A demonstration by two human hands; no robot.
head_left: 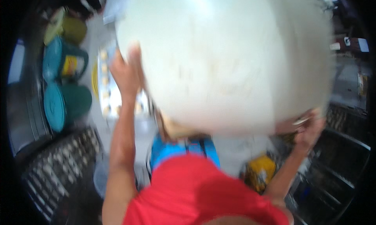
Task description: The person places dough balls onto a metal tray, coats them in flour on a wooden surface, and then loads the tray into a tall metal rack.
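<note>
A large, pale, smooth tray-like thing point(219, 68) fills the upper middle of the view, blurred by motion and raised close to me. Its exact kind is unclear. My left hand point(128, 72) grips its left edge, with the thumb side against the pale surface. At its lower right corner, my right hand point(309, 131) is wrapped around the edge, some of its fingers out of sight. Beyond my left hand lies a whitish tray point(112, 88) with several small, round, tan pieces on it. The raised thing covers part of that tray.
Along the left stand two teal lidded drums point(66, 103) and a yellow-green drum point(66, 29). A dark rack with rows of pale pieces point(64, 162) is at lower left. A yellow container point(260, 170) sits at lower right, near dark shelving point(329, 185).
</note>
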